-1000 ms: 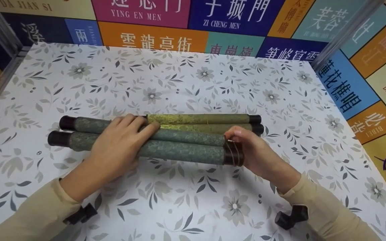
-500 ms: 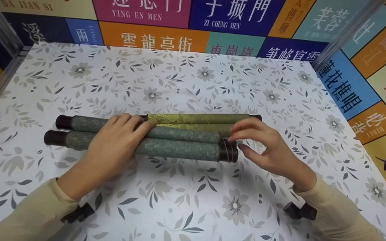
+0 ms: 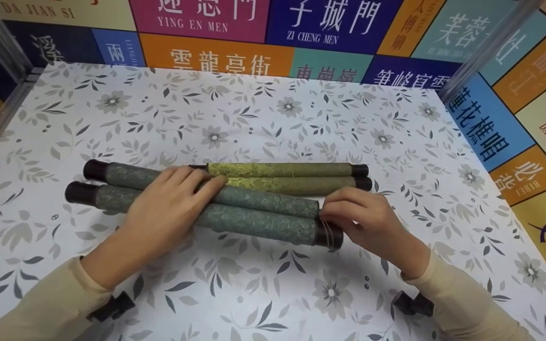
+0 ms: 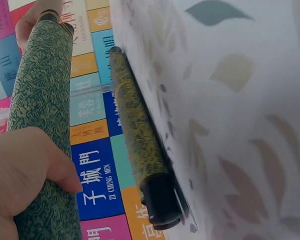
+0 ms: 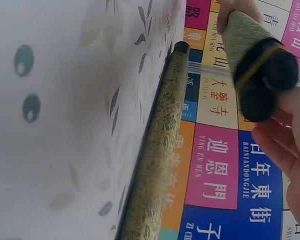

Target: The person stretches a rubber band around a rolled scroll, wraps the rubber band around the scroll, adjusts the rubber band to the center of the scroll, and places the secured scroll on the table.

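Observation:
My left hand [image 3: 161,208] grips a blue-green brocade scroll [image 3: 259,222] around its middle, from above. The scroll is wound onto two parallel rolls with dark end knobs, held tilted above the table. A thin elastic band [image 3: 331,232] loops round the knobs at the right end; in the right wrist view this yellowish band [image 5: 260,65] crosses both dark knobs. My right hand [image 3: 368,218] has its fingertips together at that end, pinching the band by the upper roll. Behind lies an olive-gold scroll [image 3: 277,169], also in two rolls, its left part hidden by my left hand and the blue-green scroll.
A white cloth with grey flowers and leaves covers the table [image 3: 216,109]. Colourful panels [image 3: 235,52] with Chinese lettering stand along the back and right, with metal posts [image 3: 486,52] at the corners. Dark devices are strapped under both wrists.
Half a second ago my right hand was drawn back from the band with fingers spread; now its fingertips are closed on it. The blue-green scroll's right end has dipped slightly. My left hand keeps its grip.

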A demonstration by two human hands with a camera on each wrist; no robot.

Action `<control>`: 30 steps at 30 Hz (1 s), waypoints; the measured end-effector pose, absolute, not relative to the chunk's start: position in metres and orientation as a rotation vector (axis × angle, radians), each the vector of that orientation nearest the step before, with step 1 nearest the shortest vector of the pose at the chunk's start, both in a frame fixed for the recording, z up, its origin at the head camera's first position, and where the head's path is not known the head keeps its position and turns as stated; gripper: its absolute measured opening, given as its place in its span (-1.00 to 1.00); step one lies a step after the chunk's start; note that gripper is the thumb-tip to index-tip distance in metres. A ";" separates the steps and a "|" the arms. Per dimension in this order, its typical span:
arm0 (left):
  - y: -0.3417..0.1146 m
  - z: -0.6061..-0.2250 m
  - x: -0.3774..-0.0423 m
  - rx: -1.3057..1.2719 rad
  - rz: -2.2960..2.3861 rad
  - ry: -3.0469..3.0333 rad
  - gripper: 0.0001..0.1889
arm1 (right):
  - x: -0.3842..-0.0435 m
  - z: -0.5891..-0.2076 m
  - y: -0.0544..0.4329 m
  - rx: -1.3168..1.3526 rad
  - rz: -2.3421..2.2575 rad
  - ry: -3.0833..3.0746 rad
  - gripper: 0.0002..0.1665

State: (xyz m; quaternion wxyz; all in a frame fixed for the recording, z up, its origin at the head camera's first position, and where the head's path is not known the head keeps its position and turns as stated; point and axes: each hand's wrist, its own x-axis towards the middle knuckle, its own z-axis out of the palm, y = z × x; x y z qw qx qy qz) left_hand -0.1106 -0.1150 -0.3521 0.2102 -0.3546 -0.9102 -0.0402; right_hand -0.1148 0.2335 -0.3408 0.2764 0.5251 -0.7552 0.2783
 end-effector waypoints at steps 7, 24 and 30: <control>-0.115 -0.354 -0.108 -0.946 -0.106 -2.533 -0.15 | -0.113 -0.339 0.236 1.256 0.988 -2.289 -0.85; -0.116 -0.359 -0.110 -0.873 -0.035 -2.331 -0.35 | -0.107 -0.330 0.247 0.592 1.912 -3.073 -0.54; -0.115 -0.359 -0.109 -0.893 -0.032 -2.437 -0.35 | -0.106 -0.336 0.243 0.595 1.901 -2.910 -0.62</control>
